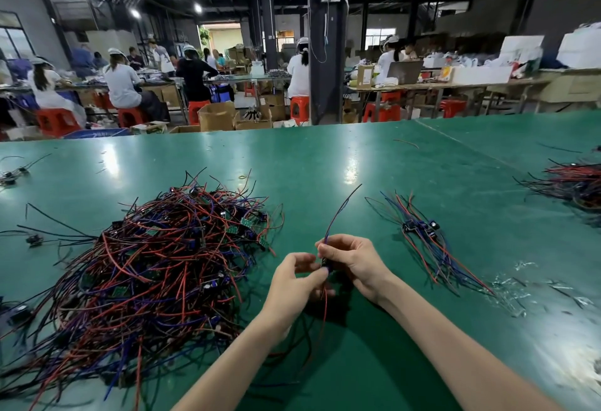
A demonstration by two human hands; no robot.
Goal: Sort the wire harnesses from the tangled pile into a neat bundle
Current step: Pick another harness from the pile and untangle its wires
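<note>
Head view over a green tabletop [357,157]; two bare hands meet at centre, raised a little off the surface.

One harness [326,266], a small dark module w/ thin wires, is held between both hands. Left hand [294,280] has a narrow grip, thumb and fingertips pinching at the module's lower end. Right hand [351,261] has a narrow grip too, pinching the upper end where a purple-and-black lead rises toward 12 o'clock. A red lead hangs down toward 6 o'clock. Holding it by the module w/ leads free probably lets the wires fall straight before it is laid down.

Tangled pile [156,264]: one big heap of red, blue, purple and black wires w/ small green boards, at 9 o'clock of the hands, near the left forearm, so an easy reach.

Neat bundle [426,238]: one small group at 2 o'clock of the hands, modules together and wires fanned roughly parallel. It holds perhaps four or five harnesses; too overlapped to count for sure.

Second heap [575,183]: one, at 3 o'clock by the frame edge, well apart.

Strays [34,240]: approx. three single pieces along the 9 o'clock edge.
</note>
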